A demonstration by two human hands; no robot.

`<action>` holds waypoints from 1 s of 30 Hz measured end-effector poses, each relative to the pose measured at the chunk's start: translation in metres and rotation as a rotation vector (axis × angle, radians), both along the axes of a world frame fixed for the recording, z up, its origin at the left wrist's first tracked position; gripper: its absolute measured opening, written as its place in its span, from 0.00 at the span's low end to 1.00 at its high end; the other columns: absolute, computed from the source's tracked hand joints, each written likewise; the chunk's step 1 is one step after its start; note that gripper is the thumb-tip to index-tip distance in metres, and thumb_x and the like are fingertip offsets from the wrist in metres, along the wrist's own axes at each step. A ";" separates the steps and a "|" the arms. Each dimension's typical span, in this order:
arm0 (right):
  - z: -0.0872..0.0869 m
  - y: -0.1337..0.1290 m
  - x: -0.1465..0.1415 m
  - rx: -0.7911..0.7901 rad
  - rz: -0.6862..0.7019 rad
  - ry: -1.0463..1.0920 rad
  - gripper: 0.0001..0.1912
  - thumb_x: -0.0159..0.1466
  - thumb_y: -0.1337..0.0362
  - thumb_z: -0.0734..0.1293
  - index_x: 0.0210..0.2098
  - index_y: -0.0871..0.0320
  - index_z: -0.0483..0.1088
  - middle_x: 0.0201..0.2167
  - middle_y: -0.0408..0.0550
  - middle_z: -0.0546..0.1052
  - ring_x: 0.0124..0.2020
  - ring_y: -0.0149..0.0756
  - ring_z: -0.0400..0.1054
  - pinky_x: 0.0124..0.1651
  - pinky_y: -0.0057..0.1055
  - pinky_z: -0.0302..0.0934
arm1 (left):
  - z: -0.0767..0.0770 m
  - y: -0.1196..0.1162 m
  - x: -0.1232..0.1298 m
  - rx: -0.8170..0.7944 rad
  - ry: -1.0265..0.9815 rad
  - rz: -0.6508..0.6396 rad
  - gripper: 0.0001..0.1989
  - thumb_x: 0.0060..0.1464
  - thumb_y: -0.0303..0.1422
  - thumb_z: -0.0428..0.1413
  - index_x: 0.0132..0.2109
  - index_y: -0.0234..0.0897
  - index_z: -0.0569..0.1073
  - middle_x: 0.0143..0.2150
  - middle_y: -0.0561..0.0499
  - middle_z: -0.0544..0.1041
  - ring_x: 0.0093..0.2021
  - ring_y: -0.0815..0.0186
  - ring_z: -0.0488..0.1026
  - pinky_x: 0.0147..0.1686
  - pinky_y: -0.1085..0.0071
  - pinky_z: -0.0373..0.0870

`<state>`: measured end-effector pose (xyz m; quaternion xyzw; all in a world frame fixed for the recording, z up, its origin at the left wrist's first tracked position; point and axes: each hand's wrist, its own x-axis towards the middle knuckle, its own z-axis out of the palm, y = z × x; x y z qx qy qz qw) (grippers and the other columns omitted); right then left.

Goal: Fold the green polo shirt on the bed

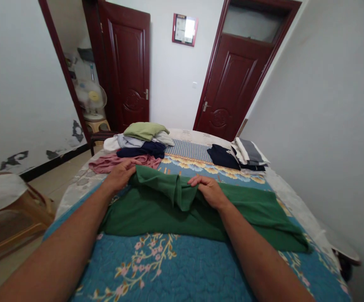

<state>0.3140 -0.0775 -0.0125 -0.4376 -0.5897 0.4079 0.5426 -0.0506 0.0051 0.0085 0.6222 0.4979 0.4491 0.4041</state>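
Observation:
A dark green garment (166, 218) lies stretched sideways across a blue flowered quilted cover (201, 272). My left hand (120, 174) grips the upper left corner of the cloth, thumb and fingers closed on its edge. Further right, my right hand (209, 188) pinches the same upper edge near the middle. Between the two hands the edge is lifted and sags in a loose fold. The right part of the garment rests flat on the cover. What kind of garment it is does not show.
Behind my left hand is a pile of clothes with a light green piece (146, 131), a navy piece (142, 149) and a pink piece (106, 162). Folded dark clothes (224, 156) and a grey-white stack (251, 152) lie at the back right. A stool (21, 235) stands left.

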 end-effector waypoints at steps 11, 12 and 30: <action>0.015 0.002 0.021 0.038 -0.053 -0.475 0.15 0.63 0.64 0.66 0.45 0.53 0.83 0.42 0.47 0.85 0.45 0.44 0.78 0.55 0.41 0.70 | -0.004 0.017 0.008 0.095 0.016 -0.057 0.12 0.53 0.42 0.56 0.39 0.40 0.76 0.31 0.54 0.76 0.31 0.63 0.69 0.32 0.70 0.63; 0.020 0.002 0.022 0.089 -0.120 -0.503 0.16 0.64 0.63 0.65 0.46 0.53 0.83 0.43 0.47 0.85 0.46 0.44 0.78 0.54 0.40 0.70 | -0.001 0.019 0.009 0.061 -0.010 -0.069 0.12 0.52 0.43 0.58 0.37 0.39 0.76 0.31 0.53 0.76 0.31 0.63 0.69 0.31 0.70 0.62; 0.032 0.017 0.020 0.277 -0.307 -0.723 0.10 0.67 0.58 0.69 0.42 0.53 0.82 0.40 0.48 0.84 0.44 0.46 0.77 0.53 0.41 0.67 | 0.029 0.020 0.035 0.358 0.395 0.153 0.30 0.55 0.37 0.62 0.64 0.42 0.67 0.50 0.48 0.77 0.46 0.56 0.75 0.47 0.65 0.69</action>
